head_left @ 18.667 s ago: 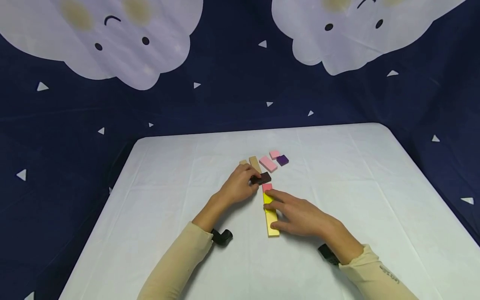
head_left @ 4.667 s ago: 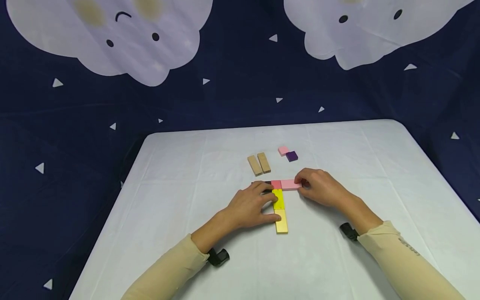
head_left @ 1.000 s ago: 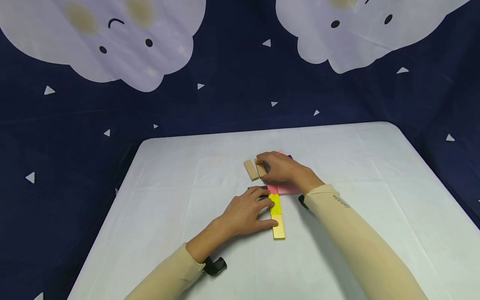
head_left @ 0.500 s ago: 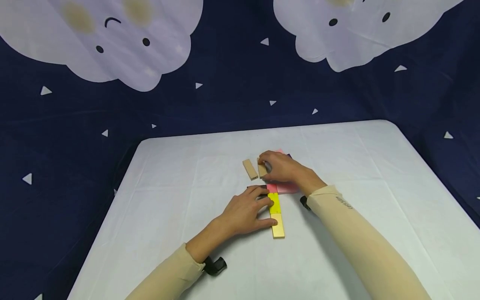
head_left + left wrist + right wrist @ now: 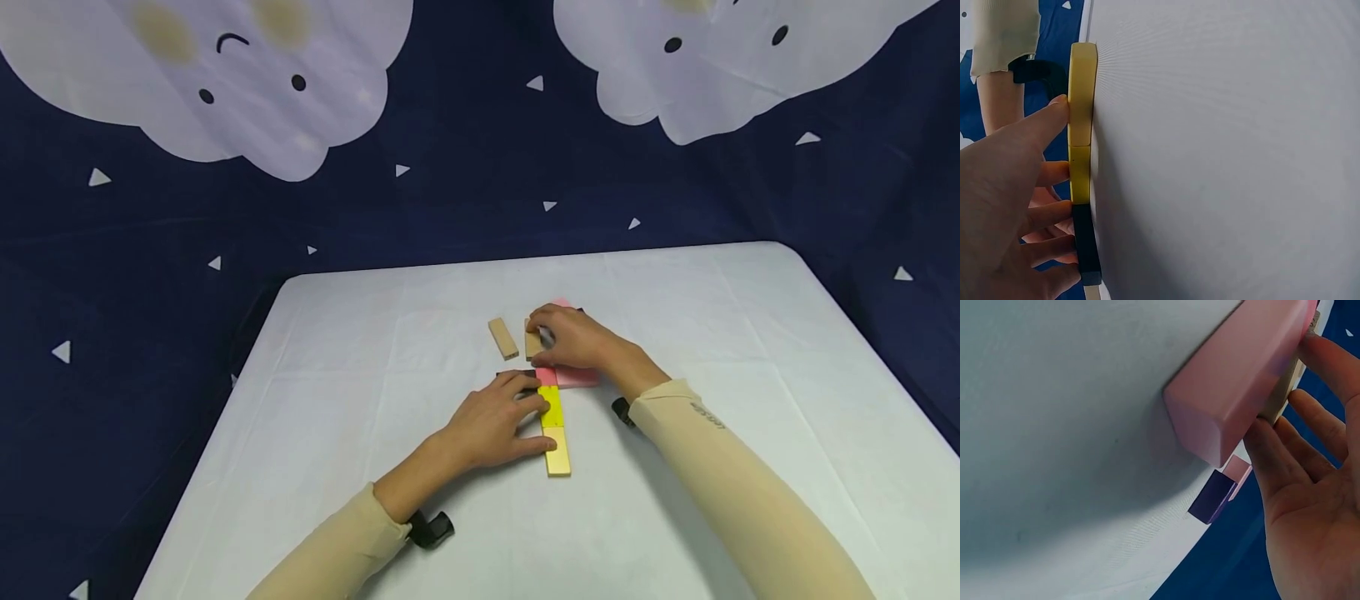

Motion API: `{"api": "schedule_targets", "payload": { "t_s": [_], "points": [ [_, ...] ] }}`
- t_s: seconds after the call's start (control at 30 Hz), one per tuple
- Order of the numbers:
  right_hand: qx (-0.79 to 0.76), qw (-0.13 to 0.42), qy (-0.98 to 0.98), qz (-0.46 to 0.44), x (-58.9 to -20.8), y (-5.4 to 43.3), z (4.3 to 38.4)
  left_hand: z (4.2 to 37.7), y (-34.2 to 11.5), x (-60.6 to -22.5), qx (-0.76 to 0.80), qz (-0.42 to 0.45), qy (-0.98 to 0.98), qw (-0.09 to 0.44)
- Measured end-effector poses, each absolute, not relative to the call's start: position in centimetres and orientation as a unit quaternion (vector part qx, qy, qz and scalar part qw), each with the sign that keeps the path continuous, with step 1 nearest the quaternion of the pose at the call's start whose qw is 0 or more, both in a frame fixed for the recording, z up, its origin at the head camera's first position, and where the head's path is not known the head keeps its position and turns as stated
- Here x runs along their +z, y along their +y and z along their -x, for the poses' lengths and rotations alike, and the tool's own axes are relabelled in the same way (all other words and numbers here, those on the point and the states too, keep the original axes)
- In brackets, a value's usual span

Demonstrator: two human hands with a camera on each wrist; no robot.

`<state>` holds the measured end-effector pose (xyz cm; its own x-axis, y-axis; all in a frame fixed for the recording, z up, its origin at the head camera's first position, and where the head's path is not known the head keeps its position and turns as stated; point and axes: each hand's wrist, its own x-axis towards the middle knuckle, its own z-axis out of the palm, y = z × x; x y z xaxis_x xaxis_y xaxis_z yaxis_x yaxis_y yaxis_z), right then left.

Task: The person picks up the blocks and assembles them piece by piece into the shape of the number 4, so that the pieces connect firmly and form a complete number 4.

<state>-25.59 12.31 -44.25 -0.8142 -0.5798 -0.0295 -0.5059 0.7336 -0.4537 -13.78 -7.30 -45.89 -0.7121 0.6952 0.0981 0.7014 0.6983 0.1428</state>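
Note:
My left hand (image 5: 483,425) lies spread over a row of flat blocks. Its thumb touches the pale yellow block (image 5: 557,462), and other fingertips rest on the bright yellow block (image 5: 1080,175) and the dark block (image 5: 1087,244). At the row's far end is a coral pink block (image 5: 546,377), between the dark block on the left and a long pink block (image 5: 577,378) on the right. Just beyond it, my right hand (image 5: 577,337) pinches a tan wooden block (image 5: 532,343) between thumb and fingers. The hand partly covers that block.
A second tan wooden block (image 5: 503,338) lies to the left of the pinched one. Behind the right hand are a small pink block (image 5: 561,302) and a purple block (image 5: 1212,497), mostly hidden in the head view. A white cloth (image 5: 375,350) covers the table.
Earlier, the dark and long pink blocks came beside the coral one. My right hand left the pink block for a tan one, now turned straighter and shifted right. My left hand stays put lately.

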Motion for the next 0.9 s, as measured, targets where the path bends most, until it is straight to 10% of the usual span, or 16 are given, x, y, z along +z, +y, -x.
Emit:
{"api": "schedule_targets", "payload": {
  "t_s": [0.9],
  "points": [
    [-0.180,0.060,0.929,0.317,-44.6,13.3,24.3,13.6,-7.2,-45.7,-0.091,0.371,-0.924,0.008]
  ]
}}
